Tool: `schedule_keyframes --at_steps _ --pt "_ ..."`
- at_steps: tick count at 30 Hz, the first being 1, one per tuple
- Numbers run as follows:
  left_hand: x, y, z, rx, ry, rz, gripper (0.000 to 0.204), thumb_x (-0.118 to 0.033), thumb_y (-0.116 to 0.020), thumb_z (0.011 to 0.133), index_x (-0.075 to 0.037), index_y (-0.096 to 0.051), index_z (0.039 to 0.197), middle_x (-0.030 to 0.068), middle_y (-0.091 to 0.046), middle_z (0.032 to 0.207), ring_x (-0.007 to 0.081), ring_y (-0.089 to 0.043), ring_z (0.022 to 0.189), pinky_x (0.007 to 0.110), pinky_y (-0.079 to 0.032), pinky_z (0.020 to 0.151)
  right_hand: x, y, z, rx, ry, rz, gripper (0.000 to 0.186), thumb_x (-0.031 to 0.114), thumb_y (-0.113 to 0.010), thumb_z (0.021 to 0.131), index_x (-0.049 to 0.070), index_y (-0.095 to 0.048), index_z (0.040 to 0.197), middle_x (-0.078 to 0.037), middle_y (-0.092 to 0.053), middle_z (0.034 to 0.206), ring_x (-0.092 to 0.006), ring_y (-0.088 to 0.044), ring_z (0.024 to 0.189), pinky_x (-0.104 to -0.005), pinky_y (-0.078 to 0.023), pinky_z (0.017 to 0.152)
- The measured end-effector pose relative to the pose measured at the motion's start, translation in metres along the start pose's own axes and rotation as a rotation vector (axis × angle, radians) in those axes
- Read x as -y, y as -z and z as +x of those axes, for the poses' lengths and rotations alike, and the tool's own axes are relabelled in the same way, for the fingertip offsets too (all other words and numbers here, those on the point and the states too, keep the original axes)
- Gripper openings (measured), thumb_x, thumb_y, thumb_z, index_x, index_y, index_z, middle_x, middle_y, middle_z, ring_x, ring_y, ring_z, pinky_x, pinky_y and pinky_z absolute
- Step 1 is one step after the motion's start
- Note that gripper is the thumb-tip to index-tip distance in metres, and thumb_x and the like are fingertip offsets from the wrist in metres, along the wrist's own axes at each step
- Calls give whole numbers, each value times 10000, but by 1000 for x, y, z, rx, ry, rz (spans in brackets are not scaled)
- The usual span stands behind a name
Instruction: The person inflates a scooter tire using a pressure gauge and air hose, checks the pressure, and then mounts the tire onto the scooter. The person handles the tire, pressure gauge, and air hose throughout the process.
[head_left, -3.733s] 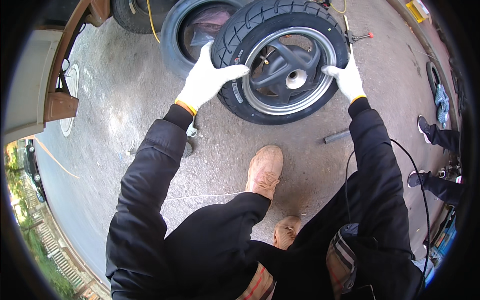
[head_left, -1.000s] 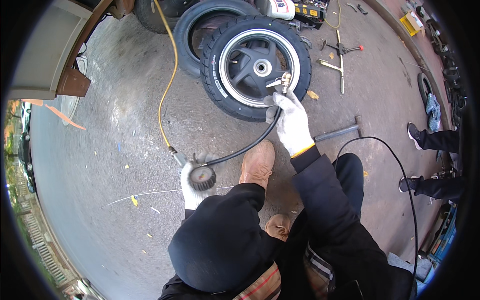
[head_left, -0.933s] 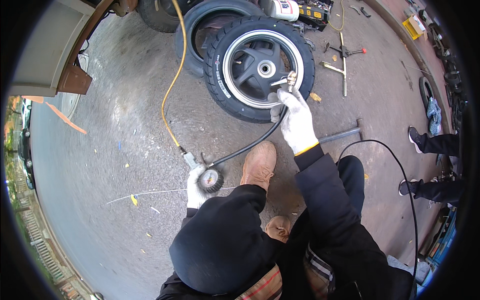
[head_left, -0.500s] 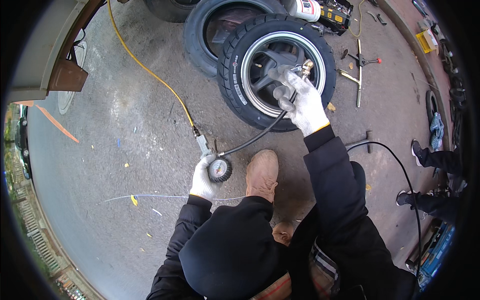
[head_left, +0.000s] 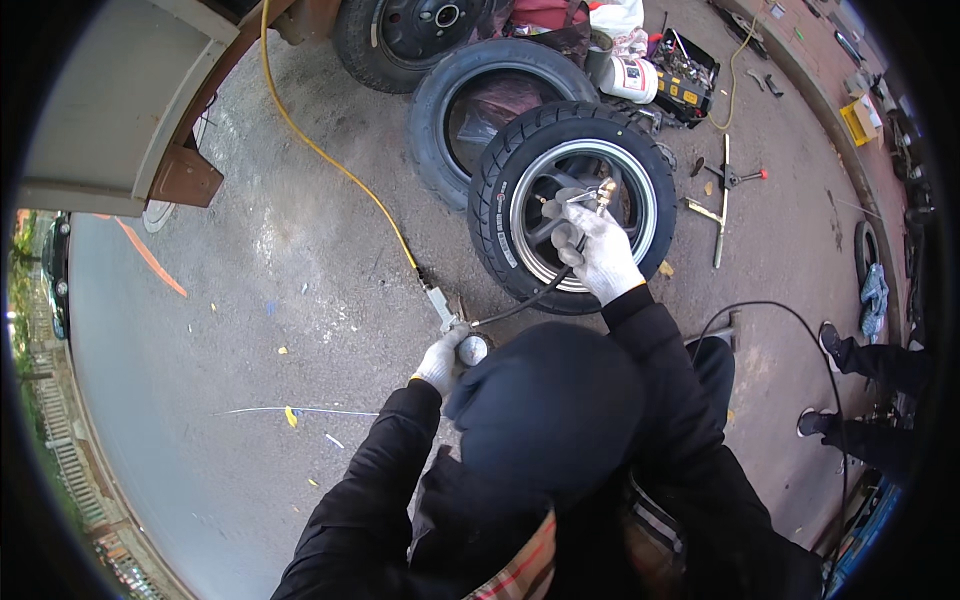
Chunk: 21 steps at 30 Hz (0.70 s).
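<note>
In a white glove, my left hand (head_left: 441, 358) grips a grey inflator (head_left: 440, 306) with a round dial gauge (head_left: 472, 350), joined to a yellow air hose (head_left: 357, 182) and a black hose (head_left: 518, 307). My gloved right hand (head_left: 601, 250) is closed on the black hose's brass end fitting (head_left: 606, 188), held over the spoked wheel (head_left: 566, 160) with its black tire (head_left: 500, 243) lying on the pavement. Whether the fitting touches the valve, I cannot tell. A loose tire (head_left: 432, 133) lies partly beneath the wheel. My dark-clothed knee fills the lower middle.
Behind lie another wheel (head_left: 383, 60), a white bucket (head_left: 627, 79) and a toolbox (head_left: 685, 78). At right are a T-shaped metal tool (head_left: 723, 200), a blue cloth (head_left: 874, 300) and another person's shoes (head_left: 830, 345). A metal cabinet (head_left: 130, 110) juts in top left.
Both hands held the tire 3.7 seconds ago; since then they have taken hold of the gauge and fitting. The view has shifted lately, and my knee now covers more of the middle.
</note>
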<state>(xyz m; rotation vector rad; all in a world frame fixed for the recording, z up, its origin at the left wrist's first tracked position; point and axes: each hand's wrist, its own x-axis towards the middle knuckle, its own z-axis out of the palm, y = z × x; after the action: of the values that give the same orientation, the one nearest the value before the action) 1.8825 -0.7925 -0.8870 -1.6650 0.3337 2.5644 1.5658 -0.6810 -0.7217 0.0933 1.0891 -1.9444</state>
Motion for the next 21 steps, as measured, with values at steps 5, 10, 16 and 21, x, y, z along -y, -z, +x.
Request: schedule_keyframes --at_steps 5,10,16,21 --pt "6 -23 -19 -2 29 597 354 -393 -627 1152 -72 -695 1287 137 -781 1112 315 -769 1033 500 -632 936 -19 26 -14 136 28 26 284 127 -675 1114 34 -665 1382 -173 -791 1218 -128 -706 733 -203 -400 499" --pt "-67 -68 -92 58 -288 2033 467 -434 -639 1124 0 -783 1220 210 -806 1027 333 -799 954 477 -618 891 -32 25 -26 61 -26 -42 385 219 -646 1128 45 -653 1471 -130 -799 1191 -109 -703 788 -210 -426 557" --pt "-129 -202 -127 340 -1089 1659 599 -460 -726 1083 33 -712 1423 194 -794 1146 277 -794 1031 417 -618 946 -46 10 -32 -134 -39 -234 186 200 -701 1092 49 -748 1190 -45 -779 944 -95 -608 599 -235 -393 469" --pt "-117 -324 -115 339 -855 2231 545 -514 -814 969 -1 -829 1155 225 -802 1000 355 -795 942 440 -597 872 -54 -10 -40 -27 121 -456 202 165 -645 1099 45 -736 1234 -51 -798 945 -82 -635 598 -227 -429 480"
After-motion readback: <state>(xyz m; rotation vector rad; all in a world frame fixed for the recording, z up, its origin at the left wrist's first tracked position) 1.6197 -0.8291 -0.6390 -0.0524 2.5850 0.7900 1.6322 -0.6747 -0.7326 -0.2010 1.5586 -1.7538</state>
